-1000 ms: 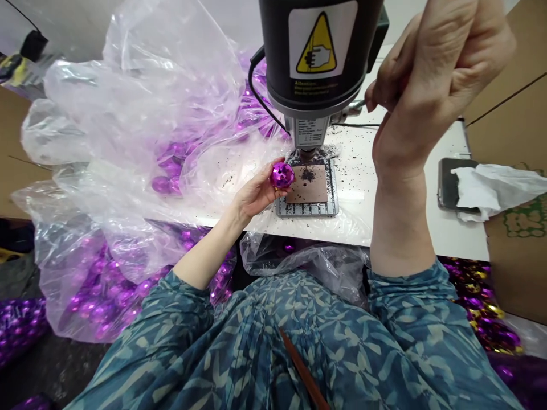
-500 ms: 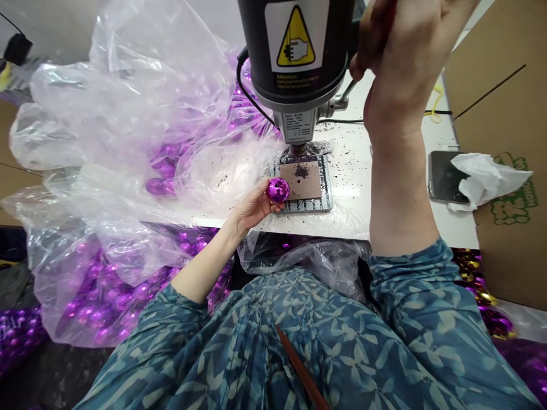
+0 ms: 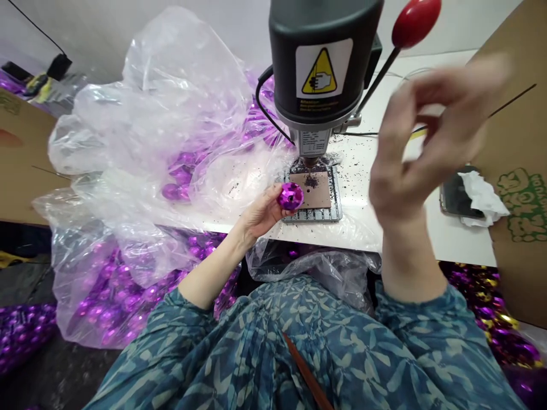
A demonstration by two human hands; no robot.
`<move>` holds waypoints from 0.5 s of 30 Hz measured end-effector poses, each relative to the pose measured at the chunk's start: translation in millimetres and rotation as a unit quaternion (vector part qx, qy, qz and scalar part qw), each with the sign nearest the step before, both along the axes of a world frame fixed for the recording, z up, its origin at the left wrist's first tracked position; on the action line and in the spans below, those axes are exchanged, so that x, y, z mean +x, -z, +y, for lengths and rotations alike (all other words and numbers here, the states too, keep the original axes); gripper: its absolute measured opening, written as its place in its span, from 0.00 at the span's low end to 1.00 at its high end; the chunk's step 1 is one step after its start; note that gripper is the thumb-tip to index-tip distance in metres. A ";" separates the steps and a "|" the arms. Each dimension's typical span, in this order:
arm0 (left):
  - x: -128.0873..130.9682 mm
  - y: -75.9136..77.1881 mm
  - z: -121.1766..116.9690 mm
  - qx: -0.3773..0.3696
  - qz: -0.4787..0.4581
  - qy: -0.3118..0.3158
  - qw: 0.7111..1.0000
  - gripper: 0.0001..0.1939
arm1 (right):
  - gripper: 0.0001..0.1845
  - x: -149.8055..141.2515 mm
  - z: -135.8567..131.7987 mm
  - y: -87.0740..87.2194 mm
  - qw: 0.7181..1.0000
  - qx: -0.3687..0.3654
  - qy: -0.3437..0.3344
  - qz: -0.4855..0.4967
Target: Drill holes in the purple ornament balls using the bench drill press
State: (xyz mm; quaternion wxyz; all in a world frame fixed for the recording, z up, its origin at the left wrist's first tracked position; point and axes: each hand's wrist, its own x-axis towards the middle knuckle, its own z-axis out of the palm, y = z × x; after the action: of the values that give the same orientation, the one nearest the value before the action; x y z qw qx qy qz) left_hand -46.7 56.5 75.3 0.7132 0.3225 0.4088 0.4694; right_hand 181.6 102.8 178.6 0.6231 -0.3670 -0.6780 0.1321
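A shiny purple faceted ball point(image 3: 291, 196) with a small dark hole is gripped by my left hand point(image 3: 265, 212), just left of and over a brown board point(image 3: 318, 196) on the drill press's metal base point(image 3: 318, 215). The drill press point(image 3: 327, 62) rises above the board, and dark shavings lie around its bit. My right hand point(image 3: 427, 142) is in the air right of the machine, blurred, with fingers curved and apart and nothing in it. Behind it stands the lever with its red knob point(image 3: 416, 23), which the hand does not touch.
Clear plastic bags point(image 3: 162, 108) with purple balls cover the table's left side and hang over its edge. On the right lie a phone point(image 3: 455, 193) and a crumpled tissue point(image 3: 485, 196), beside a cardboard box point(image 3: 523, 142). Purple and gold balls point(image 3: 482, 296) sit below the table.
My right hand has let go of the red-knobbed lever and come down toward me. My left hand still holds the ball, now turned so its hole faces me. The view has shifted.
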 end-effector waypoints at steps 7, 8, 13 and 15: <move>34.3 -12.9 -1.0 0.037 0.012 0.151 0.988 0.31 | 0.25 -4.8 -69.8 109.2 0.991 0.008 -0.012 -0.135; 31.3 -15.1 5.5 0.035 0.071 0.165 0.983 0.28 | 0.27 8.5 -74.3 120.7 0.992 0.003 0.021 -0.124; -27.8 -18.8 62.9 0.068 0.589 -0.006 0.805 0.02 | 0.34 130.9 -116.6 171.2 0.938 -0.057 0.341 -0.006; -57.8 -9.9 91.7 0.094 0.717 -0.015 0.691 0.08 | 0.35 183.5 -147.5 188.3 0.881 -0.092 0.464 0.030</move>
State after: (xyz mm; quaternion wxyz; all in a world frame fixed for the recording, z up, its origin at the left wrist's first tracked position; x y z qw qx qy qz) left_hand -104.5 148.2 85.1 0.1627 0.6200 0.7543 0.1421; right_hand 365.1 -44.7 -9.7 0.5964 -0.6912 -0.3958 -0.0992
